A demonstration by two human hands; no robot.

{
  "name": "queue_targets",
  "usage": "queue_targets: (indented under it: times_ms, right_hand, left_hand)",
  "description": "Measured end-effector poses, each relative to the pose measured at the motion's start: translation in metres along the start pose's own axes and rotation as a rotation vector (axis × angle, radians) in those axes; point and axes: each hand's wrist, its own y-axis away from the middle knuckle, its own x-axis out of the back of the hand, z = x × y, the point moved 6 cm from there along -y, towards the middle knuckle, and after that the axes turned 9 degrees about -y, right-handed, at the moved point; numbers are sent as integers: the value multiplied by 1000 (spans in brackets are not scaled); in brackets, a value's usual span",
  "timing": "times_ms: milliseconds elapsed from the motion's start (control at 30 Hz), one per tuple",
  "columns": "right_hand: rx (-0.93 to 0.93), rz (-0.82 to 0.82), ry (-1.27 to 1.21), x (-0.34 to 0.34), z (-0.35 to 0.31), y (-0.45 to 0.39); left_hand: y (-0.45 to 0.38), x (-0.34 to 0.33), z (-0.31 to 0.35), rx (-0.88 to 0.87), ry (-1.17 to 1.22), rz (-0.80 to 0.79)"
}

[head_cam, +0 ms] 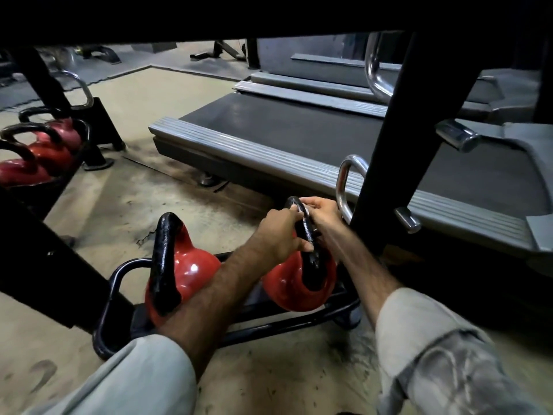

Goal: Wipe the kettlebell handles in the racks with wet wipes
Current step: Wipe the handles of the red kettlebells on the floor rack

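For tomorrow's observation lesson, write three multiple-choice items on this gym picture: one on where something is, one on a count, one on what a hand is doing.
1. Where do both hands meet?
A. on the right kettlebell's handle
B. on the treadmill
C. on the floor

2. How many red kettlebells sit in the near rack?
A. one
B. two
C. four

3. What is the left hand doing?
A. hanging free
B. lying flat on the floor
C. gripping the handle

Key:
1 A, the left hand and right hand close on the handle.
2 B, the left kettlebell and right kettlebell in the rack.
3 C, fingers curl round it.
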Motion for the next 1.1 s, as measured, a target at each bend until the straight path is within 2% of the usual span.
queue_targets:
  times_ms: [100, 167, 333, 433, 600, 667, 767, 867, 967, 1100]
  right_hand:
    - [142, -55, 104, 1, -26, 5]
    - [299, -183, 342, -4, -53, 8]
    - [470, -509, 1005, -33, -94, 13]
    - [421, -584, 1251, -57, -98, -3]
    - [339, -1001, 1778, -103, -89, 4]
    - [344, -1026, 1959, -118, -85, 8]
    - [356, -969, 2072, -127, -71, 13]
    - [228, -1119, 2037, -119, -46, 14]
    - [270, -1061, 2075, -114, -58, 18]
    - [294, -1022, 1960, -117, -75, 17]
  left_hand:
    - [2, 0, 2, 5, 13, 1]
    - [5, 3, 3, 1, 58, 27]
    - [21, -3, 13, -15, 108, 91]
    - [26, -9, 16, -66, 100, 107]
    - [33, -11, 22, -90, 30, 75]
    - [35, -10, 20, -89, 64, 105]
    - [35, -11, 17, -96, 58, 122]
    - [36, -8, 18, -117, 85, 165]
    - [36, -9, 15, -109, 123, 190]
    - [36, -13, 12, -80, 140, 186]
